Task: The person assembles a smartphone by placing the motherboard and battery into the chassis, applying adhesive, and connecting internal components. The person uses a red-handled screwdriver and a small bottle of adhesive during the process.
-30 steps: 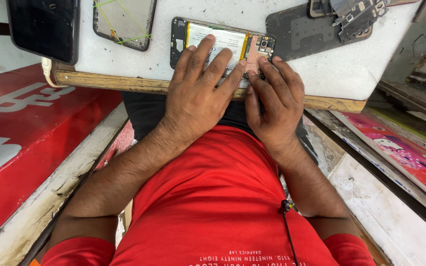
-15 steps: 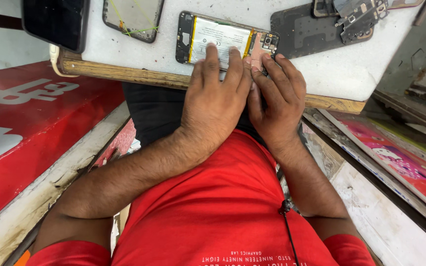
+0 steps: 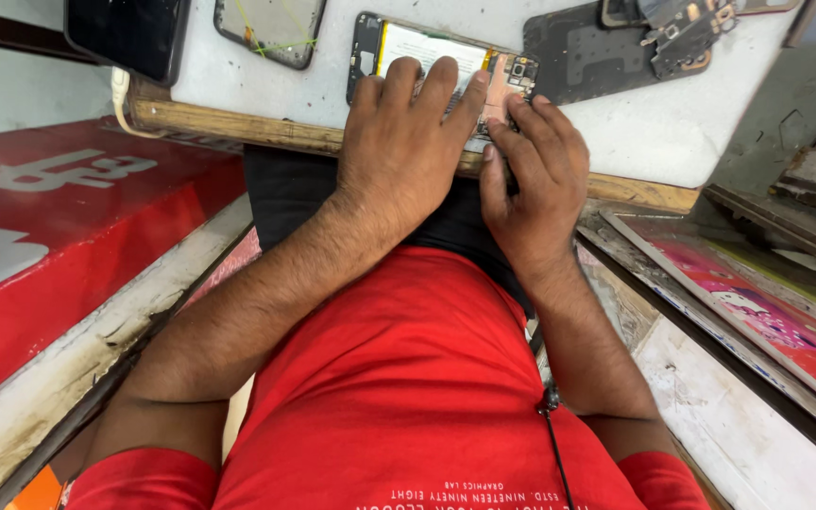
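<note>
A: Starting nearest, what are the two hands doing?

B: The left hand (image 3: 406,142) lies flat, fingers together and stretched out, pressing on the opened phone (image 3: 427,52) at the near edge of the tabletop (image 3: 672,132). I'd judge it pins the phone so it cannot slide. The right hand (image 3: 533,175) sits just beside it, fingers curled down onto the phone's right end by the small camera part; whether they pinch anything I cannot tell.

A: Why so close to the edge?

B: Probably so both wrists can rest over the wooden rim while the fingers work.

A: And beyond that, how many things?

B: One opened phone under the hands. Farther off, one dark back cover (image 3: 587,52) with one cluster of loose boards and parts (image 3: 687,28) lying on it to the right, one cracked screen panel (image 3: 271,28), and one black phone (image 3: 129,33) at the far left. They are spaced apart in a row, seemingly set aside.
</note>
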